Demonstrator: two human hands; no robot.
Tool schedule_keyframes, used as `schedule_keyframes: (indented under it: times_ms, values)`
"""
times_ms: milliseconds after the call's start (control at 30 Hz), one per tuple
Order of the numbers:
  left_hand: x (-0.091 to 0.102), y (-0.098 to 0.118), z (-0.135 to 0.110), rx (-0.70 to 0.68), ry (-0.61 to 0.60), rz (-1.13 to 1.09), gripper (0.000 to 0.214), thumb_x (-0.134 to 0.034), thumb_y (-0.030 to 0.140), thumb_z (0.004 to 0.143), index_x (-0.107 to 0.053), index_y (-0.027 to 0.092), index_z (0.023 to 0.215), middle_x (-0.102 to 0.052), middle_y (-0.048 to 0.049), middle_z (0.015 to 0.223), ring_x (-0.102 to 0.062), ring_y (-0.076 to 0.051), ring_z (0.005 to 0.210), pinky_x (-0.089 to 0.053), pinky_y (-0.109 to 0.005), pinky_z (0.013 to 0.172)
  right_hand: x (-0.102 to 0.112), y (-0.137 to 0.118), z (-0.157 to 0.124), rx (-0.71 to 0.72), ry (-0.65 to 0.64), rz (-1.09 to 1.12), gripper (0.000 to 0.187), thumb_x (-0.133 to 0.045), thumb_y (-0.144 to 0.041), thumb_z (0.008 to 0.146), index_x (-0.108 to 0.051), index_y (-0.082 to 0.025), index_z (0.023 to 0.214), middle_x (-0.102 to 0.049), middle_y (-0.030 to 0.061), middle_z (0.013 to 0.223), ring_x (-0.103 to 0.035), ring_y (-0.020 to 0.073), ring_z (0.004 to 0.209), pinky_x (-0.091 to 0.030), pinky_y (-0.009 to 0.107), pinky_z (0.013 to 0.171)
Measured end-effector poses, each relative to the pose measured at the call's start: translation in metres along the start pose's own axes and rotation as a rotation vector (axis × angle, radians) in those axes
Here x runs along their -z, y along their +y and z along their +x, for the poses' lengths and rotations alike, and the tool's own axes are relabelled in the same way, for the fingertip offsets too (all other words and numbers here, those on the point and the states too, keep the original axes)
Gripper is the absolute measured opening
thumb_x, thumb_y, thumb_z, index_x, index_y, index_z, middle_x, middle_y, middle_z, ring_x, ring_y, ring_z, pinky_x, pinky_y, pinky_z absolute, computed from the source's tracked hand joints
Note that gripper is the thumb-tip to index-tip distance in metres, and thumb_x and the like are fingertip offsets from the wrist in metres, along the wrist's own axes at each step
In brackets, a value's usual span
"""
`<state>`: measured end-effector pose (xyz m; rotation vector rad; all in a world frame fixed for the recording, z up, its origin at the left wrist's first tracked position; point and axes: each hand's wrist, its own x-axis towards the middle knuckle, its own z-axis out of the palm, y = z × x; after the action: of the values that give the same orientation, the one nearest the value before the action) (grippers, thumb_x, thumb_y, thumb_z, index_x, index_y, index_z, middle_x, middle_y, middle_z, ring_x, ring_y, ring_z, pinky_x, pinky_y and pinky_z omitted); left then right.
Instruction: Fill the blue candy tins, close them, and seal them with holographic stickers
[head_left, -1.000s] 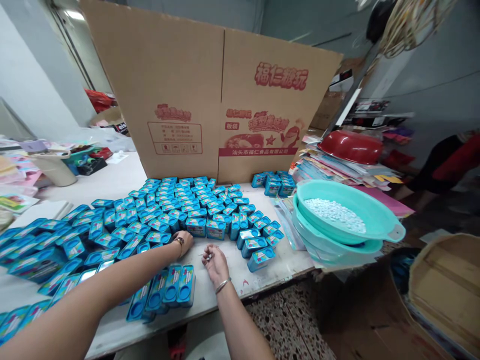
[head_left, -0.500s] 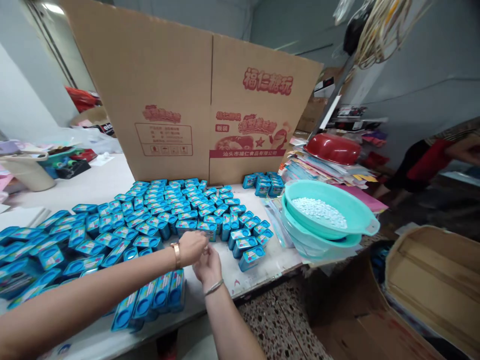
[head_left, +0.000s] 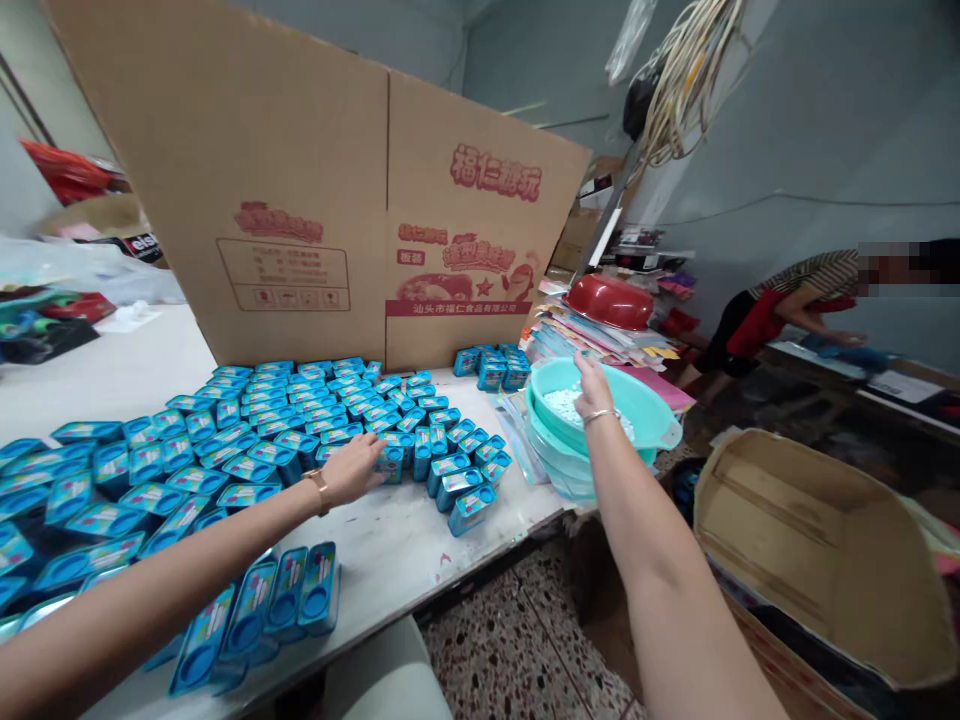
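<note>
Several small blue tins cover the white table. My left hand reaches to the front row and its fingers touch a blue tin; they look loosely spread. My right hand is stretched over the stacked teal basins, fingers down among the small white tablets inside. Its fingertips are hidden from me.
A large flattened cardboard sheet stands behind the tins. A red bowl rests on stacked papers at the right. An open carton sits on the floor. Another person bends over at the far right.
My right hand left the table front and reached right into the teal basin. My left hand moved forward to the front tins. The view swung right.
</note>
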<state>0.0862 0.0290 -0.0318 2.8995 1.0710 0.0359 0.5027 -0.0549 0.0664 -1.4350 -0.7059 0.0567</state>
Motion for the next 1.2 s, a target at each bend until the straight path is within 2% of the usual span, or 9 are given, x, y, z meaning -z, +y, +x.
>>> schedule_keyframes:
  times_ms: [67, 167, 267, 333, 400, 533, 767, 1000, 1200]
  values:
    - [-0.007, 0.01, 0.008, -0.032, 0.027, 0.03, 0.054, -0.062, 0.029, 0.08, -0.051, 0.015, 0.131, -0.056, -0.0141, 0.124, -0.051, -0.028, 0.114, -0.042, -0.037, 0.095, 0.013, 0.002, -0.005, 0.047, -0.053, -0.089, 0.042, -0.061, -0.039, 0.08, -0.06, -0.01, 0.111, -0.056, 0.0225, 0.123, -0.054, 0.0228, 0.111, -0.036, 0.05, 0.101]
    - [-0.016, 0.02, 0.025, -0.06, 0.035, 0.094, 0.07, -0.067, 0.021, 0.071, -0.045, 0.015, 0.138, -0.053, -0.0163, 0.132, -0.046, -0.032, 0.12, -0.037, -0.042, 0.1, 0.018, 0.012, -0.052, 0.153, -0.294, -0.164, 0.057, -0.078, -0.033, 0.065, -0.063, -0.016, 0.117, -0.058, 0.0172, 0.127, -0.051, 0.023, 0.121, -0.032, 0.042, 0.107]
    - [-0.025, 0.027, 0.046, -0.143, 0.028, 0.163, 0.096, -0.069, 0.012, 0.062, -0.027, 0.016, 0.148, -0.041, -0.019, 0.145, -0.037, -0.037, 0.131, -0.029, -0.05, 0.106, 0.007, 0.031, -0.115, 0.448, -0.991, -0.433, 0.094, -0.086, -0.038, 0.053, -0.049, -0.023, 0.138, -0.046, 0.0155, 0.144, -0.041, 0.03, 0.134, -0.029, 0.048, 0.111]
    - [-0.029, 0.032, 0.062, -0.26, 0.008, 0.177, 0.105, -0.07, 0.011, 0.06, -0.019, 0.017, 0.151, -0.031, -0.0187, 0.153, -0.028, -0.038, 0.138, -0.024, -0.053, 0.109, -0.006, 0.047, -0.149, 0.617, -1.226, -0.671, 0.116, -0.09, -0.035, 0.046, -0.035, -0.025, 0.147, -0.034, 0.0162, 0.153, -0.027, 0.035, 0.142, -0.021, 0.055, 0.114]
    - [-0.031, 0.038, 0.079, -0.375, -0.023, 0.169, 0.106, -0.07, 0.014, 0.06, -0.017, 0.017, 0.151, -0.024, -0.0176, 0.157, -0.022, -0.038, 0.141, -0.023, -0.055, 0.11, -0.018, 0.061, -0.169, 0.731, -1.323, -0.797, 0.127, -0.09, -0.03, 0.041, -0.026, -0.024, 0.151, -0.027, 0.0186, 0.155, -0.019, 0.0374, 0.145, -0.014, 0.058, 0.114]
    - [-0.031, 0.039, 0.102, -0.48, -0.076, 0.165, 0.093, -0.068, 0.017, 0.06, -0.031, 0.014, 0.145, -0.034, -0.0185, 0.151, -0.032, -0.037, 0.135, -0.033, -0.051, 0.104, -0.028, 0.076, -0.183, 0.81, -1.321, -0.839, 0.12, -0.084, -0.031, 0.052, -0.019, -0.018, 0.152, -0.02, 0.023, 0.157, -0.013, 0.0374, 0.146, -0.009, 0.057, 0.115]
    - [-0.034, 0.028, 0.123, -0.54, -0.096, 0.193, 0.097, -0.065, 0.006, 0.057, -0.03, 0.018, 0.146, -0.048, -0.0175, 0.136, -0.048, -0.032, 0.117, -0.047, -0.035, 0.08, -0.026, 0.067, -0.194, 0.788, -1.25, -0.895, 0.111, -0.077, -0.048, 0.057, -0.025, -0.013, 0.149, -0.037, 0.025, 0.141, -0.027, 0.0409, 0.137, -0.012, 0.055, 0.114]
    - [-0.03, 0.021, 0.13, -0.653, -0.065, 0.233, 0.095, -0.064, 0.006, 0.062, -0.029, 0.026, 0.148, -0.049, -0.0156, 0.133, -0.051, -0.031, 0.109, -0.043, -0.033, 0.069, -0.025, 0.049, -0.23, 0.562, -0.973, -1.044, 0.1, -0.076, -0.049, 0.055, -0.037, -0.014, 0.141, -0.045, 0.0197, 0.129, -0.038, 0.0382, 0.121, -0.016, 0.057, 0.111]
    - [-0.029, 0.021, 0.123, -0.806, 0.003, 0.216, 0.07, -0.058, 0.01, 0.072, -0.044, 0.028, 0.138, -0.05, -0.014, 0.131, -0.046, -0.029, 0.112, -0.039, -0.035, 0.078, -0.015, 0.037, -0.256, 0.421, -0.852, -1.104, 0.09, -0.075, -0.048, 0.057, -0.045, -0.014, 0.134, -0.046, 0.0213, 0.129, -0.04, 0.0384, 0.119, -0.023, 0.054, 0.107]
